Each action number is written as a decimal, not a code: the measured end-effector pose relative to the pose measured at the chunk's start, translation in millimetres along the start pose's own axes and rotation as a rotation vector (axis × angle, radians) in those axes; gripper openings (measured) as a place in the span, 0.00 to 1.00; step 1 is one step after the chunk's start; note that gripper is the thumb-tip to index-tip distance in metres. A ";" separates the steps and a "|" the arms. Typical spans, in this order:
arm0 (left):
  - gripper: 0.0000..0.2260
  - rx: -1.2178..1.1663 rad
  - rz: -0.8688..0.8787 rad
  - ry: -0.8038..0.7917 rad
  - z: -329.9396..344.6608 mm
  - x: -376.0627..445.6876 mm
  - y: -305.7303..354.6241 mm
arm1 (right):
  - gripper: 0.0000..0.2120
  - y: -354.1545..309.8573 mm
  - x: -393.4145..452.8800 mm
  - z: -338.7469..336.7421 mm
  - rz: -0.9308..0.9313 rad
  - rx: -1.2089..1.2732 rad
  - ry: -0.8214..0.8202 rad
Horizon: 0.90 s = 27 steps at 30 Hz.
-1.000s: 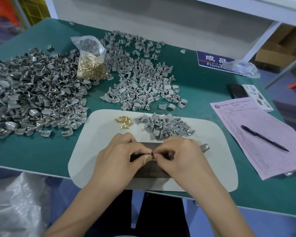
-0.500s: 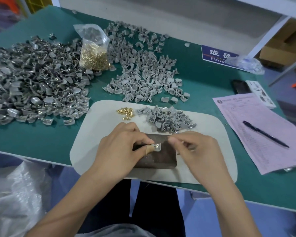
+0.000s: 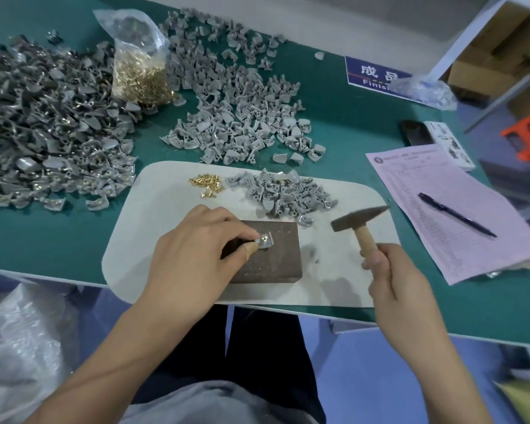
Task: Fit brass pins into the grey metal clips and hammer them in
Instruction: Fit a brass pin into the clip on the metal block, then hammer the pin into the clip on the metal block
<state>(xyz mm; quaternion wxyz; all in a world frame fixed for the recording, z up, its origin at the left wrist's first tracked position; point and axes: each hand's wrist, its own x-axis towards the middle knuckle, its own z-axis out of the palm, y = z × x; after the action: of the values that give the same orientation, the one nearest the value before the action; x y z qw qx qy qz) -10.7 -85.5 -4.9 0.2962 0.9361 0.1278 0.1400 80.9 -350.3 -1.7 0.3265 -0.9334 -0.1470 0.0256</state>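
Across the green desk (image 3: 364,117), the far left holds a broad heap of darker grey clips (image 3: 43,123), and a paler heap of grey clips (image 3: 236,111) spreads at the far middle, with a clear bag of brass pins (image 3: 140,65) standing between the two. A pink form (image 3: 450,206) with a black pen (image 3: 456,214) on it lies at the right. Near the front edge sits a white mat (image 3: 153,215), carrying a small pile of grey clips (image 3: 288,194), a dark block (image 3: 276,252) and, left of that pile, a little cluster of loose brass pins (image 3: 207,182). The left hand (image 3: 193,252) pinches one grey clip (image 3: 265,240) against the top of the block, thumb and forefinger curled on it, a brass pin showing in the clip. The right hand (image 3: 392,276) grips the wooden handle of a hammer (image 3: 360,218), whose dark head is raised to the right of the block, apart from the clip.
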 end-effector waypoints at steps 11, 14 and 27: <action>0.02 0.030 0.045 0.025 1.1 3.7 -2.0 | 0.15 -58.4 5.0 5.3 -0.169 -0.105 -0.259; 0.03 0.046 0.024 0.058 2.3 3.8 -0.4 | 0.17 -65.1 3.6 3.9 -0.173 -0.145 -0.207; 0.04 0.071 0.016 0.080 5.3 4.8 -0.5 | 0.17 -83.3 -4.3 0.9 -0.218 -0.289 -0.188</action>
<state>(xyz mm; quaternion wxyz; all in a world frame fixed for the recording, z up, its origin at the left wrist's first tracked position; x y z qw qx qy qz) -4.5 -86.3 -8.4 0.2565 0.9407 0.1368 0.1749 55.2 -289.1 48.8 0.1750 -0.9425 -0.2791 0.0560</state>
